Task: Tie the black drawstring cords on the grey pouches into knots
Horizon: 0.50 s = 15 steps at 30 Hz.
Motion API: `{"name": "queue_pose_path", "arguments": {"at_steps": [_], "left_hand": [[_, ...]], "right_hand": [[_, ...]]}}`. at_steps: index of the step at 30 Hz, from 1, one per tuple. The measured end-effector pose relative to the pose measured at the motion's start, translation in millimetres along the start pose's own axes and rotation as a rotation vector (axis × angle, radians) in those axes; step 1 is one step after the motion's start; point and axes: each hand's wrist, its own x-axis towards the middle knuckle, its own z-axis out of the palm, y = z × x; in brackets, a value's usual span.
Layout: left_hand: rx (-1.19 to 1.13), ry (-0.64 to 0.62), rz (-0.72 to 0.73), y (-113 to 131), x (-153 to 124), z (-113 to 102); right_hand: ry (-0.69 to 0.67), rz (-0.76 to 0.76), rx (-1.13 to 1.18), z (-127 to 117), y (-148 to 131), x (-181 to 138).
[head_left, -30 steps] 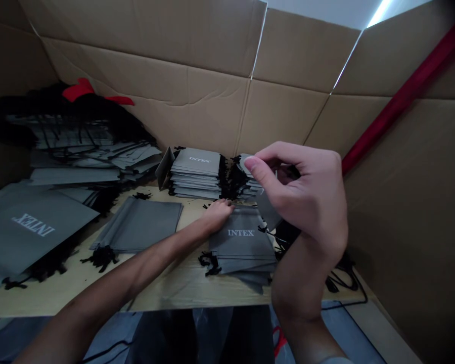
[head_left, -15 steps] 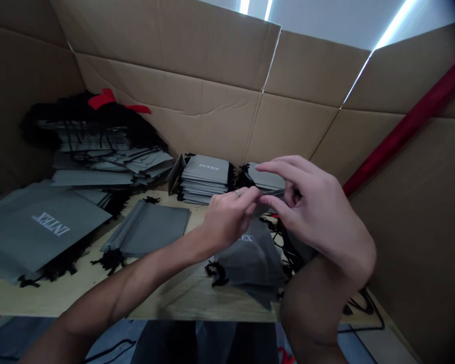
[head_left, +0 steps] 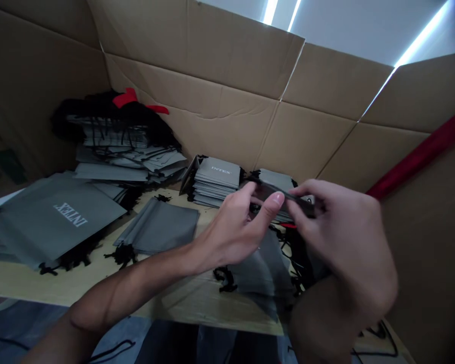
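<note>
My left hand (head_left: 237, 230) and my right hand (head_left: 345, 237) meet above the table, both pinching one small grey drawstring pouch (head_left: 284, 194) held edge-on between them. Below the hands lies a loose pile of grey pouches (head_left: 263, 268) with black cords. Behind them stand two neat stacks of small grey INTEX pouches (head_left: 218, 179), the second stack (head_left: 278, 179) partly hidden by my fingers.
A flat grey pouch (head_left: 163, 227) lies left of centre on the wooden table (head_left: 79, 280). Large grey INTEX bags (head_left: 56, 217) and a messy heap with black cords and red bits (head_left: 121, 136) fill the left. Cardboard walls (head_left: 227, 76) enclose the table; a red bar (head_left: 420, 151) runs at right.
My left hand lifted off the pouch pile on the table and joined my right hand on the raised pouch. The view has shifted to the left.
</note>
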Motion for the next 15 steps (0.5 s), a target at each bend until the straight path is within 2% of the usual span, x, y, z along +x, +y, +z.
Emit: {"name": "queue_pose_path", "arguments": {"at_steps": [1,3,6,8,10,15], "left_hand": [[-0.106,-0.028,-0.023,-1,1,-1],[-0.122,0.052,0.009,-6,4,-2],[0.121,0.23,0.086,-11,9,-10],[0.237,0.236,0.134,-11,12,-21],[0.301,0.195,0.193,-7,14,-34],[0.302,0.106,0.297,11,11,-59]], "right_hand": [[-0.048,-0.044,0.002,4,-8,0],[-0.154,-0.103,0.033,12,-22,0],[-0.268,-0.15,0.147,19,-32,0],[-0.3,-0.174,0.225,18,-32,0],[-0.253,-0.179,0.278,15,-31,-1],[0.106,-0.097,0.296,7,-32,-1]]}}
